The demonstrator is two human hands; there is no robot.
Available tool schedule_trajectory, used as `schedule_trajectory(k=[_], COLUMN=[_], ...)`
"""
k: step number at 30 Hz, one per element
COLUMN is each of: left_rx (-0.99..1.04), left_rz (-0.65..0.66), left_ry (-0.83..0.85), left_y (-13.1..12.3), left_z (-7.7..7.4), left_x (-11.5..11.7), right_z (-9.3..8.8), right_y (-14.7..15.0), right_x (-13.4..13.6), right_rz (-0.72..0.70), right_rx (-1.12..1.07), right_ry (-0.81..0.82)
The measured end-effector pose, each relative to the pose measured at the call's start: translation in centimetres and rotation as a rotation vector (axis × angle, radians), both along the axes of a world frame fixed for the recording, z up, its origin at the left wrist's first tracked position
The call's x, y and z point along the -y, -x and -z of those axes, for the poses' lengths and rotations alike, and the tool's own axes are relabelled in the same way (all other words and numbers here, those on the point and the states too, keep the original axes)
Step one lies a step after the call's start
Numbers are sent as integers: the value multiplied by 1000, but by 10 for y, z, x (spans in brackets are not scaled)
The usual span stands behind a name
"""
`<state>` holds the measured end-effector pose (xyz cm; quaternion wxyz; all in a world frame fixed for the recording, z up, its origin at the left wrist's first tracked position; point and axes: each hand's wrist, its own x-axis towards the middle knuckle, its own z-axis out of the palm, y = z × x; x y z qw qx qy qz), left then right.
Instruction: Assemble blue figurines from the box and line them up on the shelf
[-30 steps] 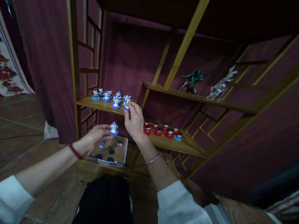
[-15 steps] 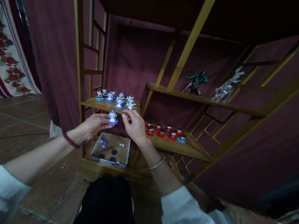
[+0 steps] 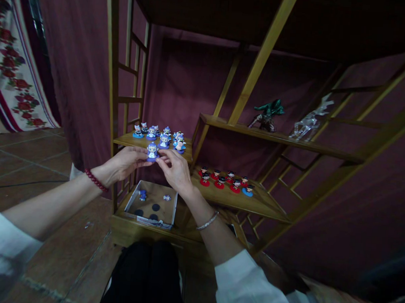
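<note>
A small purple-and-white figurine on a round purple base is held upright just in front of the left shelf. My left hand grips its base from the left, thumb and fingers closed on it. From the right, my right hand has its fingertips pinched at the right edge of the same base. Behind it, several similar figurines with purple or blue bases stand on that shelf. Below my hands lies a shallow cardboard box with two small figurines and several black discs inside.
Several red-based figurines and a blue-based one stand on the lower right shelf. Higher up are a green-and-brown statuette and a clear deer ornament. Wooden posts and lattice frame the shelves.
My right hand has moved left and now touches the figurine's base, which it was apart from before. The figurine has risen slightly, still in my left hand. The view has shifted a little.
</note>
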<state>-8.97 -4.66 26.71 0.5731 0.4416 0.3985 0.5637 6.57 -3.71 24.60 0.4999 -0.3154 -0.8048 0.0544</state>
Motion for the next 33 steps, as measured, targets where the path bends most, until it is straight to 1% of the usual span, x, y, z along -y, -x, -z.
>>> schedule_trajectory(k=[3, 6, 11, 15, 20, 26, 33], left_rx=[6, 17, 36, 40, 26, 42, 58], left_rz=[-7, -6, 17, 30, 67, 116, 161], left_ry=[-4, -11, 6, 13, 31, 54, 96], left_y=[1, 1, -3, -11, -29, -59, -97], left_z=[-4, -4, 1, 6, 12, 22, 41], left_x=[1, 0, 0, 2, 7, 11, 14], right_z=[0, 2, 8, 14, 22, 30, 50], right_y=[3, 5, 3, -5, -25, -55, -89], right_x=[-2, -4, -2, 2, 11, 25, 33], right_rz=[27, 40, 17, 23, 30, 65, 124], right_rx=[14, 16, -25, -68, -96, -119, -180], right_ry=[-7, -1, 25, 57, 92, 117, 164])
